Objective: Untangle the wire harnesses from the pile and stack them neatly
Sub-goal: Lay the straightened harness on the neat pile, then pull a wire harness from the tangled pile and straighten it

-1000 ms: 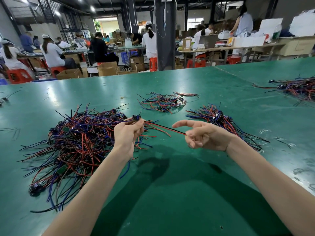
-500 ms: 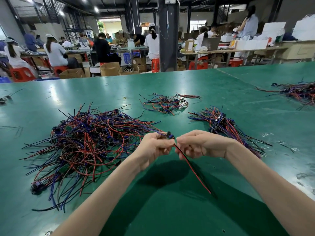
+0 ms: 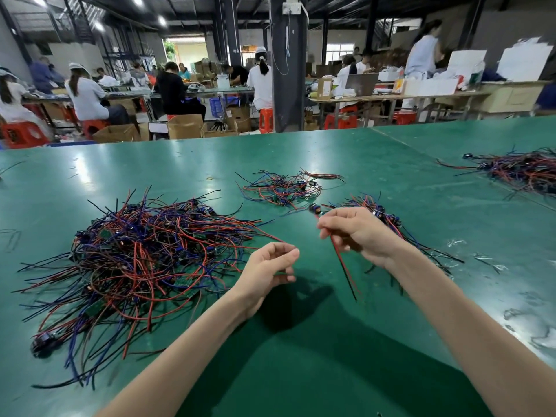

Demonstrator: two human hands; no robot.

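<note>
Workers (image 3: pixel 87 97) sit along the top of the frame, beyond the green surface (image 3: pixel 301 341). A tangled pile (image 3: pixel 135 260) fills left centre. A neater stack (image 3: pixel 391 219) lies centre right, partly hidden by the right hand (image 3: pixel 358 233), which pinches one wire harness (image 3: pixel 341 261), its wires dangling. The left hand (image 3: pixel 267 269), lower centre, is loosely curled and holds nothing.

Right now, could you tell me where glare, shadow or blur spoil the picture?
Head view: lamp glare streaks the green table at back left; a dark shadow covers its near part; the standing person at back right is motion-blurred; straight edges look bowed.
</note>
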